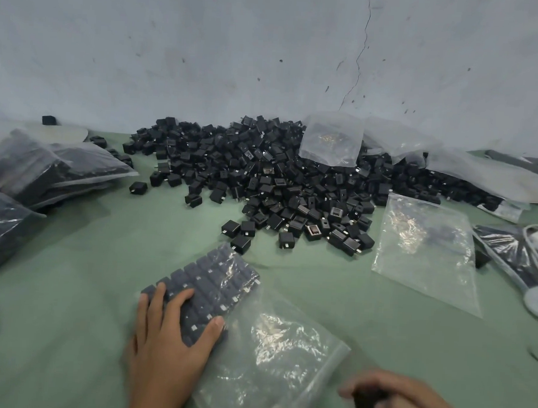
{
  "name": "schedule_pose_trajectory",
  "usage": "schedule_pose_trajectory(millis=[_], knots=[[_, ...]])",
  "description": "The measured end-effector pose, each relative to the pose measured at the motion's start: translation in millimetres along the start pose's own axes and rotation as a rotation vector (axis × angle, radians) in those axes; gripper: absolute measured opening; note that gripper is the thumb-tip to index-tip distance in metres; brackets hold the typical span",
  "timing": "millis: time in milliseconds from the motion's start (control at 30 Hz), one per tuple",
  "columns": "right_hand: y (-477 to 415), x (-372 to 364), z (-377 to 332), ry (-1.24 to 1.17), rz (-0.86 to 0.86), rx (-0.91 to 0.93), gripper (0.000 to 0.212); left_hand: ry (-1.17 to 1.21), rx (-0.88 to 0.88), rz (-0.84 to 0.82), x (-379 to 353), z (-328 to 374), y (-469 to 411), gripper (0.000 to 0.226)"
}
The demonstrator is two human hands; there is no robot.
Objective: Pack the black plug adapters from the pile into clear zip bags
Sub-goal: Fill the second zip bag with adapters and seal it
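A big pile of black plug adapters (272, 176) lies against the wall on the green table (87, 256). In front of me a clear zip bag (272, 347) holds neat rows of adapters (213, 282) in its far half. My left hand (170, 339) rests flat on the near end of those rows, fingers spread over the plastic. At the bottom right, blurred, my right hand (397, 401) curls round a dark object that looks like an adapter, just off the bag's open end.
Filled bags of adapters (45, 167) are stacked at the left. An empty clear bag (427, 249) lies at the right, more plastic bags (333, 138) sit on the pile's back. A white disc and cable (537, 299) lie at the far right edge.
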State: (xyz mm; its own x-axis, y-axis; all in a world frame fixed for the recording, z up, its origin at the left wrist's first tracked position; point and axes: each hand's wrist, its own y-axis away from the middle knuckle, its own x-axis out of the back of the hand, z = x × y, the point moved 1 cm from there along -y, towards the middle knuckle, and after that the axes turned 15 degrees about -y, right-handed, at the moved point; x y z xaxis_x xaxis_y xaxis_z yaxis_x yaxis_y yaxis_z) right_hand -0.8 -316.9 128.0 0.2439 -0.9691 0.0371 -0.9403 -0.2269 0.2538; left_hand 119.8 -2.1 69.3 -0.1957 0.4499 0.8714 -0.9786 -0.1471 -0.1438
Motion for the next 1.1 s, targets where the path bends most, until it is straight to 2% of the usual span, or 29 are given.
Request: schedule_pose_trajectory(millis=[33, 100, 233, 300, 400, 467, 500, 533, 633, 667, 800, 900, 1033, 1100], knots=[[3.5, -12.8, 5.1, 0.003, -0.074, -0.052, 0.029, -0.005, 0.0, -0.005, 0.3, -0.3, -0.2, 0.065], [-0.6, -40.2, 9.5, -0.059, -0.059, -0.102, 0.03, -0.02, -0.002, -0.005, 0.5, -0.8, -0.9, 0.066], [-33.3, -82.5, 18.8, -0.501, 0.154, -0.071, 0.031, -0.038, -0.006, -0.008, 0.0, -2.2, -2.5, 0.067], [-57.9, -99.1, 20.7, -0.711, 0.162, -0.05, 0.022, -0.041, -0.009, -0.015, -0.2, -3.3, -3.0, 0.067], [-89.3, -113.5, 22.5, -1.009, 0.19, -0.022, 0.042, -0.038, -0.009, -0.022, 0.5, -3.7, -2.8, 0.068], [-99.6, -120.0, 21.5, -1.085, 0.172, 0.073, 0.044, -0.036, -0.01, -0.024, 0.5, -3.5, -2.8, 0.07], [-103.7, -122.5, 21.8, -1.002, 0.178, 0.11, 0.039, -0.035, -0.01, -0.025, 0.2, -3.5, -3.0, 0.071], [-108.5, -124.6, 23.5, -0.801, 0.219, 0.154, 0.034, -0.034, -0.008, -0.027, 0.0, -3.6, -3.2, 0.071], [-127.3, -130.2, 23.0, -0.11, 0.42, 0.234, 0.041, -0.038, -0.008, -0.024, -0.3, -3.5, -3.6, 0.07], [-130.7, -132.5, 19.8, -0.026, 0.438, 0.248, 0.04, -0.04, -0.008, -0.023, -0.3, -3.6, -3.7, 0.07], [-131.6, -137.3, 13.7, -0.114, 0.48, 0.323, 0.024, -0.035, -0.014, -0.02, -1.2, -5.6, -3.6, 0.069], [-135.2, -139.4, 9.8, -0.067, 0.534, 0.362, 0.018, -0.032, -0.02, -0.018, -1.6, -6.7, -3.8, 0.069], [-138.8, -140.1, 11.4, 0.01, 0.547, 0.337, 0.027, -0.035, -0.013, -0.023, -1.5, -5.3, -3.1, 0.07], [-138.8, -137.6, 13.0, 0.016, 0.462, 0.27, 0.03, -0.037, -0.015, -0.017, -1.4, -4.9, -2.9, 0.071]])
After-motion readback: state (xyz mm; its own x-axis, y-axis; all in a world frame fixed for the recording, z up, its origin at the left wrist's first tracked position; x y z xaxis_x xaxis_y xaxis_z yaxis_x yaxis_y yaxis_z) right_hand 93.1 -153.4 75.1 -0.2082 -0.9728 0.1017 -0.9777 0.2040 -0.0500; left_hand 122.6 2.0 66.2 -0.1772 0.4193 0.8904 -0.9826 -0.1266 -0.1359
